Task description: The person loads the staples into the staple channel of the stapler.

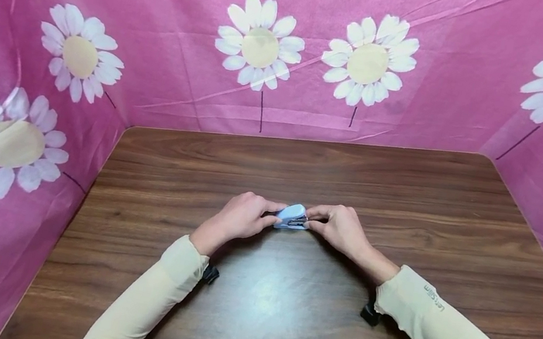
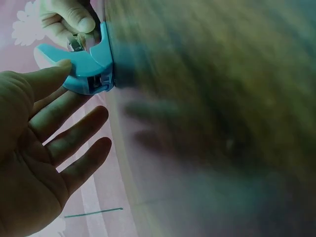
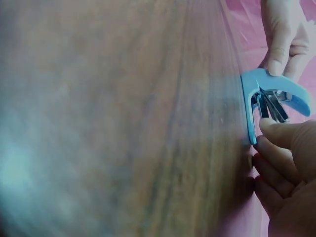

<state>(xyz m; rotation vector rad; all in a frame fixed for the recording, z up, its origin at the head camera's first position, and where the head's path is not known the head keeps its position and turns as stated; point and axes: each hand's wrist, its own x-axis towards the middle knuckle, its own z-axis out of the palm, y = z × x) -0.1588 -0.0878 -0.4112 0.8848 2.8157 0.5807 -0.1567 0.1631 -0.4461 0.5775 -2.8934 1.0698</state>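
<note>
A small light-blue stapler (image 1: 292, 214) stands on the wooden table between the two hands. Its top cover is raised wide from the base, and the metal magazine (image 3: 272, 106) shows inside in the right wrist view. My left hand (image 1: 243, 214) pinches the hinge end between thumb and index finger; its other fingers (image 2: 81, 133) are spread apart. From the opposite side, my right hand (image 1: 344, 227) has thumb and fingertips at the front end, the thumb against the magazine's tip and the fingers by the base. Whether a staple strip lies between those fingertips is too small to tell.
The brown wood-grain table (image 1: 381, 181) spreads around both hands. Pink cloth (image 1: 171, 59) with large white daisies hangs along its back and sides. A black wrist device (image 1: 370, 313) hangs under the right cuff, and another (image 1: 210, 274) under the left.
</note>
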